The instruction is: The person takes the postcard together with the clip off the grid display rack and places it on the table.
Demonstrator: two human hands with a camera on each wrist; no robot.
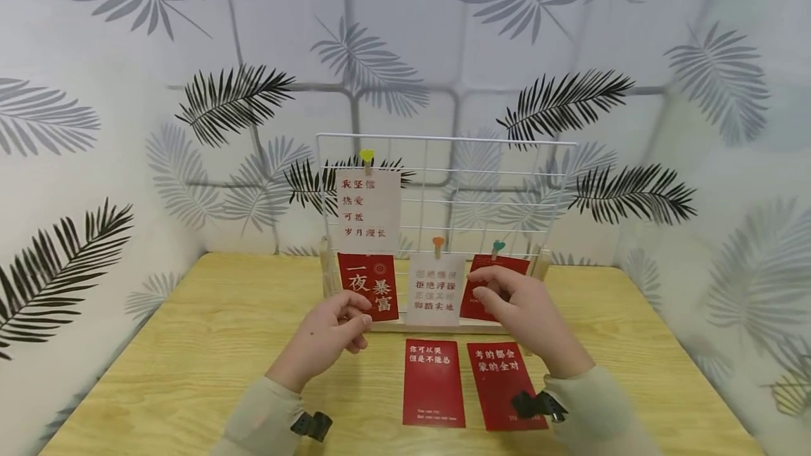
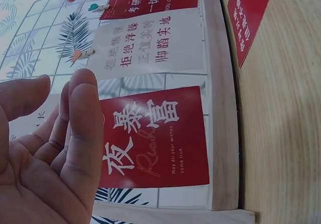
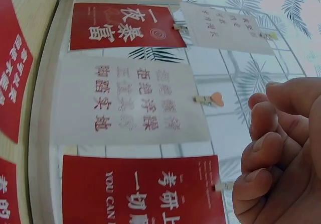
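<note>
A white wire grid rack (image 1: 437,138) stands on the table with cards clipped to it. My left hand (image 1: 336,326), fingers loosely bent and holding nothing, is in front of the red card (image 2: 155,138) at the rack's lower left. My right hand (image 1: 519,305) hovers before the red card (image 3: 143,189) at the lower right, partly covering it in the head view; its fingers are loosely curled with nothing between them. Between these hangs a white card (image 1: 435,294) under an orange heart clip (image 3: 216,99). Another white card (image 1: 369,211) hangs upper left from a yellow clip (image 1: 367,155).
Two red cards, one left (image 1: 434,384) and one right (image 1: 507,385), lie side by side on the wooden table (image 1: 184,343) before the rack. A teal clip (image 1: 498,248) tops the lower right card. Behind is a leaf-patterned backdrop (image 1: 405,34).
</note>
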